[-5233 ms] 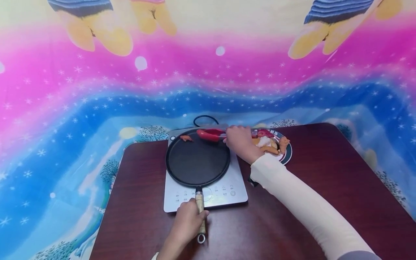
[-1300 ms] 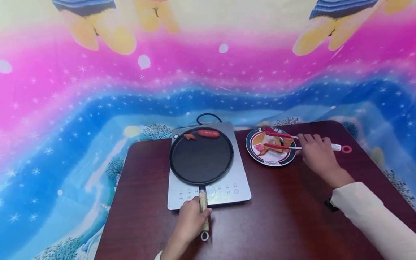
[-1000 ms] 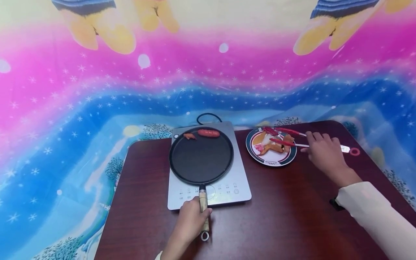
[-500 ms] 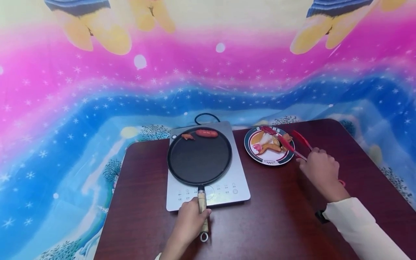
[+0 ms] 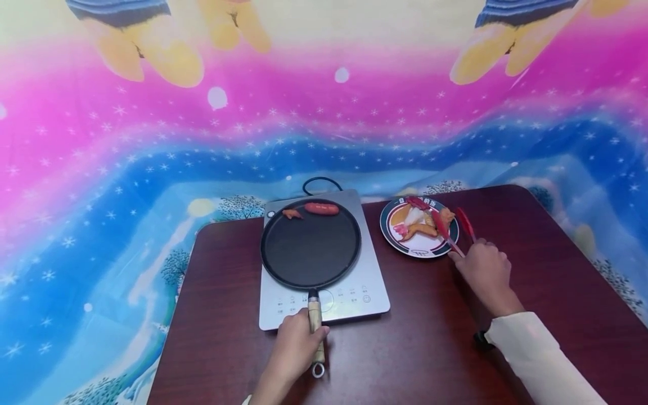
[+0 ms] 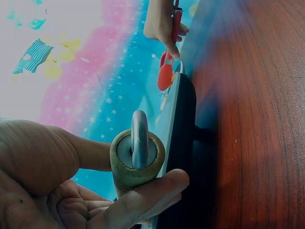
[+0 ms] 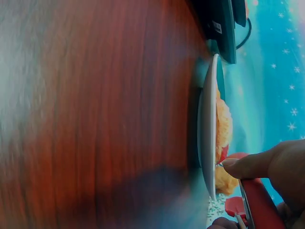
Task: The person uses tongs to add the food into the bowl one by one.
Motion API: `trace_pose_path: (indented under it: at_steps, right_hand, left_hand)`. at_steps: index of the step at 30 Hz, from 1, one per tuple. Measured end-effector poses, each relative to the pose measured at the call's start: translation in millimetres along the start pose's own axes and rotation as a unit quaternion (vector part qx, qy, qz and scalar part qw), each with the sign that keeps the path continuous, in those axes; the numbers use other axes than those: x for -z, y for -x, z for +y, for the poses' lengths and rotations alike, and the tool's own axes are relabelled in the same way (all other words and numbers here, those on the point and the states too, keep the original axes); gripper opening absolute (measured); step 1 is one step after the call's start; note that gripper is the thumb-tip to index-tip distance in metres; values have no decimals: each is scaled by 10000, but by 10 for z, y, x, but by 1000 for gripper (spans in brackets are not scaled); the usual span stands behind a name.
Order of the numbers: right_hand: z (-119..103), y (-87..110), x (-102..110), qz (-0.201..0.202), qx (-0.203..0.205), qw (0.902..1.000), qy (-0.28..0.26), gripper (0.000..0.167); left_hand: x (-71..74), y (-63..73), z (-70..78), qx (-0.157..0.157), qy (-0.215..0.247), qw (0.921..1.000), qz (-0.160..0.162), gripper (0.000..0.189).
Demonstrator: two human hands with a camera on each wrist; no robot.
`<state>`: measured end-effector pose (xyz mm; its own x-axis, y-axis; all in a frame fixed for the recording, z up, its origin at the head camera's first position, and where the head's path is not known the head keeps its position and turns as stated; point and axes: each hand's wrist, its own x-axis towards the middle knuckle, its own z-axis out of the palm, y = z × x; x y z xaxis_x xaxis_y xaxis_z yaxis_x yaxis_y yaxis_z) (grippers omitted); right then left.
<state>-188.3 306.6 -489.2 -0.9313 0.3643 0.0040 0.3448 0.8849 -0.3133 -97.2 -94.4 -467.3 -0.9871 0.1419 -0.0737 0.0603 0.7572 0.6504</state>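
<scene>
My left hand [image 5: 292, 344] grips the light wooden handle [image 5: 315, 323] of a flat black frying pan [image 5: 311, 250]. A red sausage [image 5: 322, 208] and a small orange-brown food piece [image 5: 292, 214] lie near the pan's far rim. To the right, my right hand [image 5: 487, 275] holds red-tipped metal tongs [image 5: 441, 226], their arms spread apart. One tip overlaps the food on a round plate [image 5: 428, 253]; the other stands beyond its right rim. Between the tips sits a golden fried piece [image 5: 448, 215]. In the right wrist view, my thumb [image 7: 252, 166] lies along the tongs.
The pan stands on a silver induction cooker [image 5: 376, 298], with a black cord [image 5: 322, 178] behind it. On the plate are a long brown piece [image 5: 422, 229], a white piece [image 5: 414, 216] and dark red food [image 5: 417, 202]. A printed cloth [image 5: 304, 129] hangs behind the dark wooden table [image 5: 217, 315].
The tongs were at the sausage over the pan; it now lies there released. My right hand has moved right and turned the tongs toward the plate's right edge. My left hand keeps its grip.
</scene>
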Motion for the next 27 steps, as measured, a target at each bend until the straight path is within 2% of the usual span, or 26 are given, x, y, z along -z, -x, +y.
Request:
trace_pose_path:
  at_steps: [5, 11, 17, 27]
  right_hand:
    - [-46, -19, -68, -16, -26, 10000, -55, 64]
    - [-28, -48, -128, -17, -46, 9999, 137, 62]
    - [-27, -62, -117, -25, -5, 9997, 223, 65]
    - [36, -49, -83, 393, 398, 9982, 216, 54]
  left_hand:
    - [9, 4, 10, 7, -31, 10000, 21, 26]
    - [15, 4, 16, 49, 45, 10000, -48, 26]
    - [1, 0, 15, -12, 66, 10000, -3, 24]
    - [2, -5, 8, 144, 23, 9999, -35, 31]
